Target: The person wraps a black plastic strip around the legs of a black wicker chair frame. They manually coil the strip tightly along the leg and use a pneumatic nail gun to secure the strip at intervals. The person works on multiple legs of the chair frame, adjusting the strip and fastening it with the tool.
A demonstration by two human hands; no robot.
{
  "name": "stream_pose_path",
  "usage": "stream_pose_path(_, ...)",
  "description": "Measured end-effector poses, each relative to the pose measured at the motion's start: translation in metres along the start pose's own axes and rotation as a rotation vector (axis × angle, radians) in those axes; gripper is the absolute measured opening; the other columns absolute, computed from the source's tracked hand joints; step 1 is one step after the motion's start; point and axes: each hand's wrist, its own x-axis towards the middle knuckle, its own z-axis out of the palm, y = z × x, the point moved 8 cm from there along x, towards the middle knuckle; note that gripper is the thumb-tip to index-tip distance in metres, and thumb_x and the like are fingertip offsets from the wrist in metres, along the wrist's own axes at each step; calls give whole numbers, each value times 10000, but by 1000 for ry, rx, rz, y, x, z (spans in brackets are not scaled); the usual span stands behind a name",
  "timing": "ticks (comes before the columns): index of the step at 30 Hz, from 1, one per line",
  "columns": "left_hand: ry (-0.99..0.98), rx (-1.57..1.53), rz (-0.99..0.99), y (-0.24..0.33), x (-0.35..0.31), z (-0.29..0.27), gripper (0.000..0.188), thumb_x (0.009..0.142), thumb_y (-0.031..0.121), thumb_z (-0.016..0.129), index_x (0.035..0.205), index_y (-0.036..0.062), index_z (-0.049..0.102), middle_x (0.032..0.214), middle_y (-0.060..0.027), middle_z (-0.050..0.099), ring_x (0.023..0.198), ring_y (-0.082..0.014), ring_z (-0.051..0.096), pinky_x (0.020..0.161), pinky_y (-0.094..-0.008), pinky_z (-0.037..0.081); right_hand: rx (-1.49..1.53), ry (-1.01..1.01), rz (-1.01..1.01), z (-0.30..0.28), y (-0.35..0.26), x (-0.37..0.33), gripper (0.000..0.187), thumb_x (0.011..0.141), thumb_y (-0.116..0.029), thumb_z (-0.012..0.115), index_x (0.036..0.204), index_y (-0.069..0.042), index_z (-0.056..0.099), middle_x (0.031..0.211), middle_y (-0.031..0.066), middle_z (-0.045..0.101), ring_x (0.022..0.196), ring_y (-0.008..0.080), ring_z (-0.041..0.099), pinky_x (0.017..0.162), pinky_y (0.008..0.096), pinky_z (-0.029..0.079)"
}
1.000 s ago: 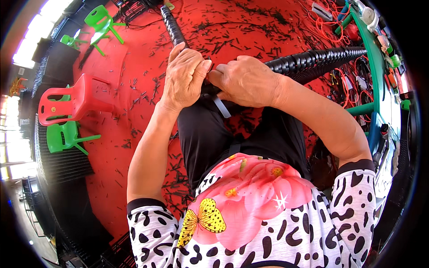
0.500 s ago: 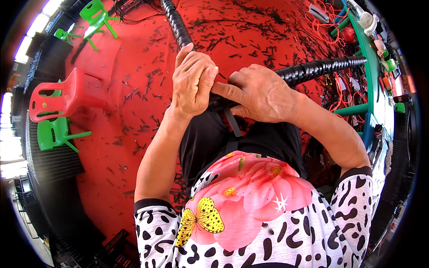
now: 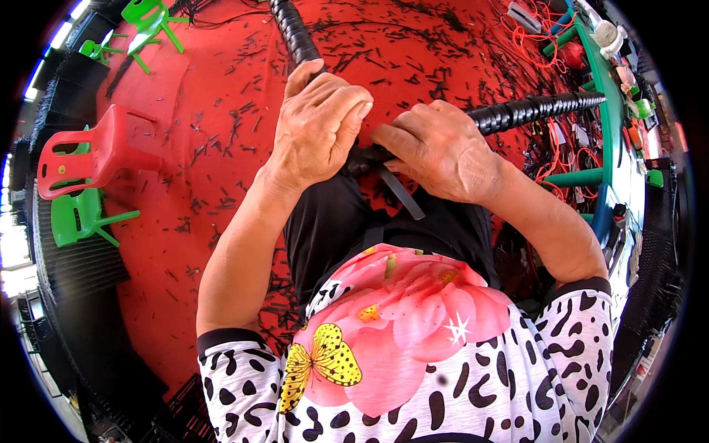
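A black, spiral-wrapped cable (image 3: 294, 33) runs from the far edge down into my left hand (image 3: 317, 129), whose fingers are closed round it. Another wrapped length (image 3: 535, 112) extends rightward from behind my right hand (image 3: 450, 153) to the green table edge. The two lengths seem to meet in a dark part (image 3: 363, 159) between my hands, above my lap; the join is mostly hidden. My right hand is curled over the cable there, its fingertips partly hidden. A flat black strip (image 3: 401, 193) hangs loose below the right hand, over my black trousers.
Black scraps (image 3: 384, 63) litter the red floor (image 3: 177, 221). A red chair (image 3: 103, 151) and several green chairs (image 3: 81, 218) stand at the left. On the right is a green-edged table (image 3: 610, 133) carrying small items, with tangled orange cords (image 3: 517, 33) beside it.
My hands have drawn slightly apart, opening a gap between the right fingers and the left hand. More of the loose strip shows, its end lower right. The whole view has shifted a little.
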Motion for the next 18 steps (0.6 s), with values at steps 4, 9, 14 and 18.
stream_pose_path(4, 12, 14, 3, 5, -2, 1, 106, 916, 139, 555, 874, 64, 618, 728, -33, 616, 712, -217, 588, 947, -402, 378, 26, 17, -21, -4, -2, -3, 383, 768, -313, 707, 1050, -91, 573, 807, 54, 575, 777, 235, 600, 697, 380, 461)
stream_pose_path(9, -125, -11, -73, 4, 8, 1, 124, 908, 126, 566, 960, 30, 624, 758, -72, 625, 755, -241, 603, 919, -380, 400, 143, -24, -20, -4, -7, 15, 374, 744, -272, 712, 966, -21, 544, 812, 87, 580, 776, 264, 617, 664, 403, 477)
stream_pose_path(14, -158, -11, -115, -2, 16, 8, 169, 917, 153, 569, 1027, 30, 604, 708, -75, 604, 723, -261, 596, 836, -366, 429, 87, 18, -73, 6, -11, 16, 275, 741, -214, 680, 895, -35, 538, 776, 83, 587, 690, 264, 622, 609, 390, 478)
stream_pose_path(18, -8, -14, -5, -1, 9, 4, 141, 919, 119, 546, 957, 11, 628, 715, -82, 615, 707, -266, 595, 836, -366, 429, -87, -1, -135, 10, -12, 15, 226, 747, -246, 672, 852, -84, 555, 705, 41, 578, 654, 219, 617, 592, 364, 444)
